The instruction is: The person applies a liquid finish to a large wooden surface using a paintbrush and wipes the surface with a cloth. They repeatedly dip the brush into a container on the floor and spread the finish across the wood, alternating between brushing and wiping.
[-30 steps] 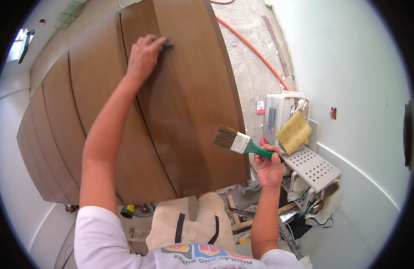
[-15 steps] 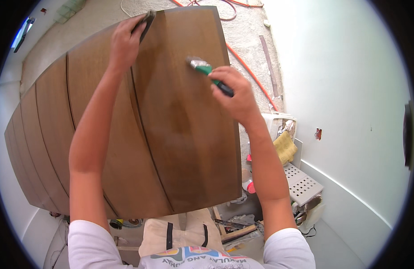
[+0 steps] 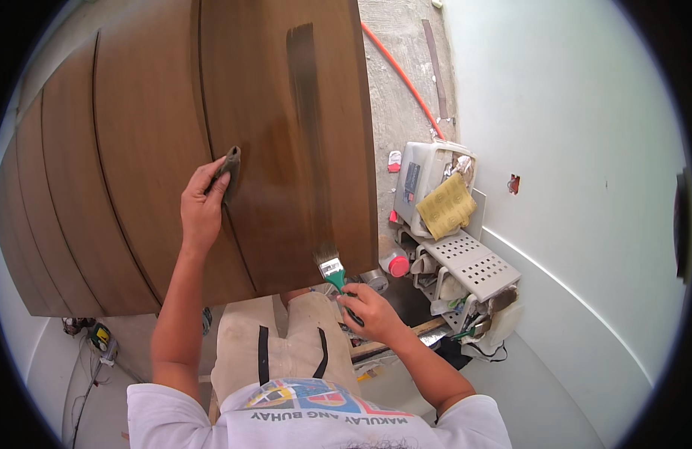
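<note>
A wide brown wooden panel (image 3: 159, 97) with dark lengthwise grooves lies in front of me. My right hand (image 3: 368, 310) grips a paintbrush (image 3: 333, 271) by its green and black handle, bristles on the panel near its closest edge. From the bristles a dark wet streak (image 3: 310, 112) runs up the panel's right section. My left hand (image 3: 201, 209) pinches a folded dark cloth (image 3: 230, 173) over the panel, beside the groove left of the streak. Whether the cloth touches the wood I cannot tell.
At right stand a white plastic container (image 3: 417, 176) with yellow sandpaper (image 3: 445, 206) on it and a perforated grey step stool (image 3: 473, 266). A red-lidded jar (image 3: 397, 265) sits by the panel's corner. An orange hose (image 3: 402, 75) crosses the floor; a pale wall (image 3: 570, 150) rises beyond.
My right hand has drawn the brush from the panel's far part to its near edge, leaving a dark streak. My left hand has come nearer with the cloth. The view has shifted.
</note>
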Available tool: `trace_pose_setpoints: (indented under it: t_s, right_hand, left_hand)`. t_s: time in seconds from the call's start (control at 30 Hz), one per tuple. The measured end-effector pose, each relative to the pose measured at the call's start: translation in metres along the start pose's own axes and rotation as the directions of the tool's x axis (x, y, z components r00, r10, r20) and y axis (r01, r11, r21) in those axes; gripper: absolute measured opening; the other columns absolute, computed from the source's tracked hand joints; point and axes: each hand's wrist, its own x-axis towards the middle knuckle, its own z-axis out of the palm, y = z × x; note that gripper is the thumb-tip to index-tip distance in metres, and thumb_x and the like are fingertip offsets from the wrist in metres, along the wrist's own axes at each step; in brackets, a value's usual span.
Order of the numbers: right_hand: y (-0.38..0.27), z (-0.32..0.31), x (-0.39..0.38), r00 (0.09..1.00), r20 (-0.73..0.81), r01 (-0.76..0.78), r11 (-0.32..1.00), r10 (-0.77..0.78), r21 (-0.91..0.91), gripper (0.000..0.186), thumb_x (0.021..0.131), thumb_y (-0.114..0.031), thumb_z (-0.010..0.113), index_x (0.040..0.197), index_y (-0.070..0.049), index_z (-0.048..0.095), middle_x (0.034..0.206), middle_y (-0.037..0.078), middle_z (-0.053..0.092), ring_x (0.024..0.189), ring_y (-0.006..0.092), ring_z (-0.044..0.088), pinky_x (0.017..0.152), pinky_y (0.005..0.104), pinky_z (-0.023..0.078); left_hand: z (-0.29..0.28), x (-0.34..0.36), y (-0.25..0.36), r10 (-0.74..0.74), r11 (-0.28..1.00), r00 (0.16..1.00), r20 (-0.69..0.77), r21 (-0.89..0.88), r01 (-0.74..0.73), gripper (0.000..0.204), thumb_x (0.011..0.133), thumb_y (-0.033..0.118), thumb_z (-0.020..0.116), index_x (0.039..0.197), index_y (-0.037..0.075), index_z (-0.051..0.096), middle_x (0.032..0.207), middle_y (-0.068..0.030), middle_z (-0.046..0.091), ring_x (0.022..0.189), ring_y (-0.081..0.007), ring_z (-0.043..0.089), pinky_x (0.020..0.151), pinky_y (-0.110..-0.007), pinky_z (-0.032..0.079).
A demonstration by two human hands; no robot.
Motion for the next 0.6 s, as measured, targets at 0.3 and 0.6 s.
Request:
trace_pose_setpoints:
  t_s: [0.3,0.6]
  right_hand:
    - [0.029,-0.086,0.137,0.880,-0.086,-0.366,0.782,0.468,0.505,0.021,0.094,-0.015,0.072,0.108,0.001,0.072,0.097,0.011,0.074,0.088,0.0178,0.074,0.080,0.0323,0.058]
    - [0.042,-0.220,0.428,0.842,-0.483,0.121,0.790,0.239,0.602,0.023,0.101,-0.014,0.067,0.111,0.007,0.068,0.098,0.013,0.071,0.083,0.0222,0.076,0.080,0.0317,0.064]
  left_hand:
    - [-0.003,-0.016,0.015,0.080,0.969,0.997,0.024,0.234,-0.083,0.028,0.099,0.003,0.068,0.127,0.003,0.071,0.114,-0.0102,0.069,0.103,-0.0205,0.066,0.090,-0.030,0.052]
    - [0.009,0.103,0.040,0.437,0.672,0.861,0.260,0.542,-0.504,0.034,0.090,0.003,0.074,0.123,0.009,0.074,0.114,-0.0058,0.068,0.102,-0.0261,0.062,0.089,-0.040,0.048]
